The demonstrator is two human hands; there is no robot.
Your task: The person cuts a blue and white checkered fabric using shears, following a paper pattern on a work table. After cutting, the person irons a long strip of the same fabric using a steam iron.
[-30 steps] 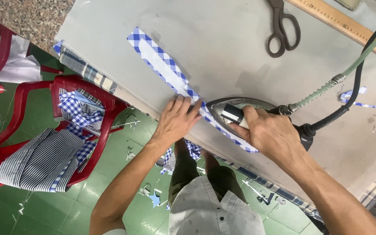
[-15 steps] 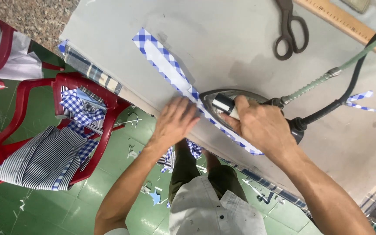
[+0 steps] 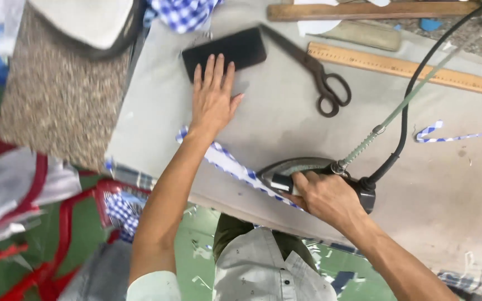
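On the grey tabletop (image 3: 285, 120), one hand lay flat while the other gripped an iron.

Left of the iron (image 3: 302, 174), the left hand (image 3: 213, 97) rested palm down on the bare cloth, fingers (image 3: 214, 68) spread and straight, their tips touching the near edge of a black phone (image 3: 224, 51). A blue-and-white checked fabric strip (image 3: 227, 163) ran from under that wrist to the iron's nose. The right hand (image 3: 322, 196) had its fingers wrapped tight around the iron's handle, pressing the iron onto the strip near the tabletop's front edge. Beyond the iron lay black scissors (image 3: 319, 83), and further right a wooden ruler (image 3: 408, 68). The iron's cords (image 3: 403, 120) rose toward the upper right.
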